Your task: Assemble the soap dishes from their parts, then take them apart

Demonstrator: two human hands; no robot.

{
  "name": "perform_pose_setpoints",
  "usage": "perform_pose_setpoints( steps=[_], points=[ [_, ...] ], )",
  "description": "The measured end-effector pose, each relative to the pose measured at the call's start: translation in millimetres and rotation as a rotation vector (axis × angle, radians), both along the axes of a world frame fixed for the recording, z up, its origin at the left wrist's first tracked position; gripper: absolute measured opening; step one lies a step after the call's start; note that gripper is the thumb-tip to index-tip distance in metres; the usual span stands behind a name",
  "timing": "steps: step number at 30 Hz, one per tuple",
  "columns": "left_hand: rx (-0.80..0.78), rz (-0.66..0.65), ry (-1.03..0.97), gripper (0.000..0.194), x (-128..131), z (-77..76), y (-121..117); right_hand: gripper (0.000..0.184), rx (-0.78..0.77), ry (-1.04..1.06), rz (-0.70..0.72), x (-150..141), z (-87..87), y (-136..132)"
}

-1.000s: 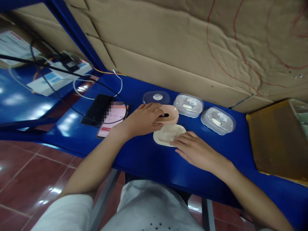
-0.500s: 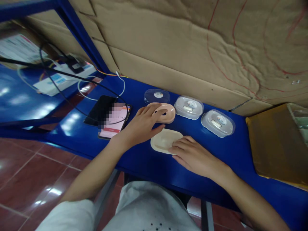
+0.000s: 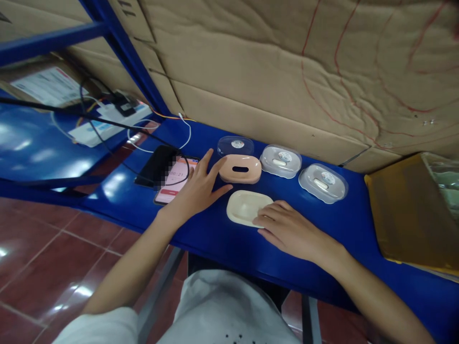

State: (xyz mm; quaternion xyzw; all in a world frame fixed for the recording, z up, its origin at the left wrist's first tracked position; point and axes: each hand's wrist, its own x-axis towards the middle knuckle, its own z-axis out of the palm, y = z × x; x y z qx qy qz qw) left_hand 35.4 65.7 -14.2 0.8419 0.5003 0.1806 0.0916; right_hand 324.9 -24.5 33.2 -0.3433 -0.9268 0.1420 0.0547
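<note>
A cream oval soap dish base [image 3: 240, 207] lies on the blue table in front of me. My right hand [image 3: 287, 231] is closed over its right end, fingers bent inside the rim. To the left, my left hand [image 3: 201, 188] is open with fingers spread, holding nothing; its fingertips are beside a peach oval soap dish part [image 3: 247, 177] with a dark slot in the middle. Behind the peach part sits a clear plastic lid [image 3: 229, 143] with a round sticker. Two white soap dishes with clear lids, a nearer-middle one [image 3: 281, 168] and a right one [image 3: 324, 191], stand to the right.
A phone [image 3: 172, 177] with a lit screen and a black device [image 3: 150, 167] with a cable lie left. Cardboard [image 3: 251, 86] lines the back. An open carton [image 3: 405, 210] stands right. A white power strip [image 3: 96, 131] is on the neighbouring blue surface.
My left hand has come off the peach part and moved left, its fingers spreading and the slot now fully showing. My right hand stays on the cream base. The view has shifted slightly.
</note>
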Motion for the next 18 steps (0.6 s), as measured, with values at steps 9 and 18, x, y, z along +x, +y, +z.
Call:
perform_pose_setpoints(
  steps=[9,18],
  points=[
    [0.043,-0.116,0.097,0.071,38.3,24.7,2.6,0.018,0.004,-0.001,-0.001,0.1,6.5,1.1],
    [0.035,-0.100,0.062,0.071,60.5,19.2,41.9,0.017,0.000,0.062,-0.059,10.6,8.5,1.5]
  ],
)
